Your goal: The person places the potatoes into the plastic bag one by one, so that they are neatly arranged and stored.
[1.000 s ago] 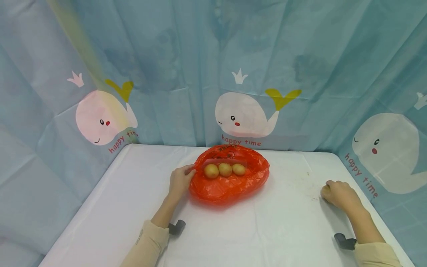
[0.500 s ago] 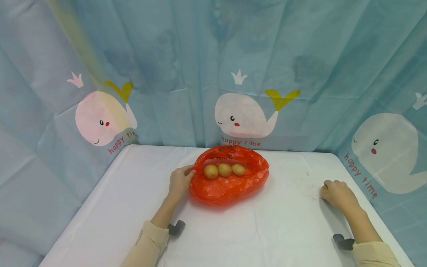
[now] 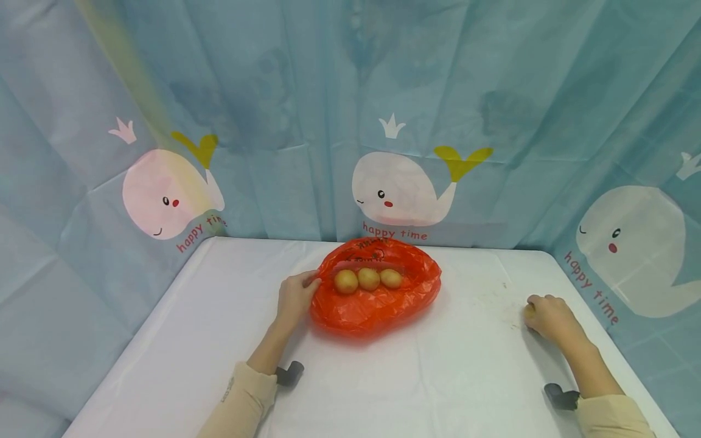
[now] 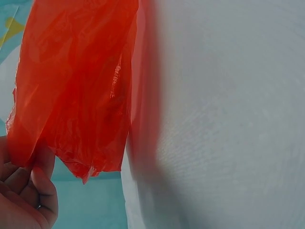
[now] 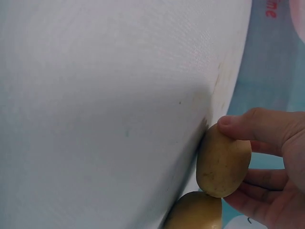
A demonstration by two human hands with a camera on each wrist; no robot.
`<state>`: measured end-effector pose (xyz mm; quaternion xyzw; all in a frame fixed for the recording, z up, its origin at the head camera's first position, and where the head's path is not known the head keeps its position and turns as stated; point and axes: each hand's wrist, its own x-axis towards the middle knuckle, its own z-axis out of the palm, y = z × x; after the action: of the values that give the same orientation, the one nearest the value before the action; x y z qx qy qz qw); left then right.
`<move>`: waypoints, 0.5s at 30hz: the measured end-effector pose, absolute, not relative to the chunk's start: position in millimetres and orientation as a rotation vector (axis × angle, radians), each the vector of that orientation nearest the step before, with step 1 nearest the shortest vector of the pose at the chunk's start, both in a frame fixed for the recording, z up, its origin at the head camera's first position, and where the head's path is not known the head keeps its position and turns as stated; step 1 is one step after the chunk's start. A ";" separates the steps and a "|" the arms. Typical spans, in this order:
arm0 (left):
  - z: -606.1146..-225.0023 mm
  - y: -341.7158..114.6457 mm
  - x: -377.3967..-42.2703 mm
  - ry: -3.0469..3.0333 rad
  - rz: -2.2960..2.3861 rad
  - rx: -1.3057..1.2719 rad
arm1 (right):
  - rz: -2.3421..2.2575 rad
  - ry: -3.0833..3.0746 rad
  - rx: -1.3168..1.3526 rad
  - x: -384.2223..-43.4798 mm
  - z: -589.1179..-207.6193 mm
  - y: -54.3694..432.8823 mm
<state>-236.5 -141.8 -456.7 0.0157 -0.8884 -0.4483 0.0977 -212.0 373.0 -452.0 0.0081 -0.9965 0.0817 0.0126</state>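
Head view: a red plastic bag (image 3: 367, 316) sits by the middle of the far edge of the white worktop (image 3: 465, 377), its mouth gaping toward the person. Three potatoes (image 3: 369, 279) lie in a row in that mouth, side by side. At the bag's left side the left hand (image 3: 294, 298) pinches the rim. The right hand (image 3: 554, 317) is well apart from the bag, close to the right edge of the worktop, with its back uppermost. Beige sleeves (image 3: 243, 395) cover both forearms, and a blue curtain (image 3: 274, 91) printed with whales hangs behind the far edge.

Left wrist view: thumb and fingers are together on a thin fold of red film at the bag's border.

Right wrist view: the grip is clamped on a held potato (image 5: 224, 160), thumb over one end, fingers behind. A second potato (image 5: 196, 212) adjoins its lower end in this view, partly cut off. Whether the held potato rests on the worktop or sits just clear of it, I cannot tell.
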 end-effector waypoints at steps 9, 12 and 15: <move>-455.2 -142.0 -235.7 -2.623 -1.321 0.040 | 0.302 -3.087 0.057 -213.4 -450.6 370.7; -454.4 -142.2 -235.3 -2.620 -1.322 0.039 | 0.334 -3.087 0.061 -214.0 -448.5 369.5; -454.7 -142.3 -235.1 -2.622 -1.320 0.038 | 0.364 -3.095 0.054 -214.2 -447.3 368.7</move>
<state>-235.1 -142.3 -454.7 0.0130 -0.8885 -0.4471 0.1026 -214.2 368.7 -447.3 0.0175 -0.9929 0.1169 0.0126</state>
